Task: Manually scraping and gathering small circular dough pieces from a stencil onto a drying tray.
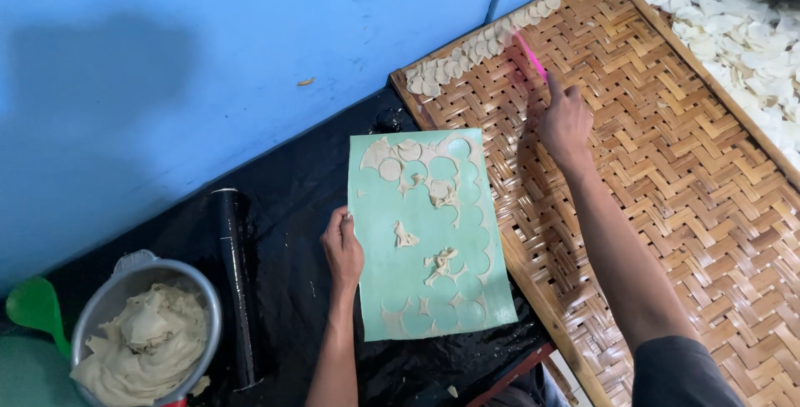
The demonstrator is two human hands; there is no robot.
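A: Hands first: where are they?

B: Left hand point(343, 249) lies flat, fingers loosely together, on the edge of a green mat point(429, 236) and grips nothing. Right hand point(564, 119) reaches over a woven tray point(667, 174), fingers closed on a blurred pink tool point(530, 55).

A: How much looks done?

B: Most, I judge. The mat shows round cut-out holes and dough scraps point(439, 264); about two discs point(390, 169) remain. Cut discs line the tray's far edge. A bowl point(146, 332) of dough waits.

Black sheet point(283, 182) carries green mat point(379, 240), woven tray point(667, 165).
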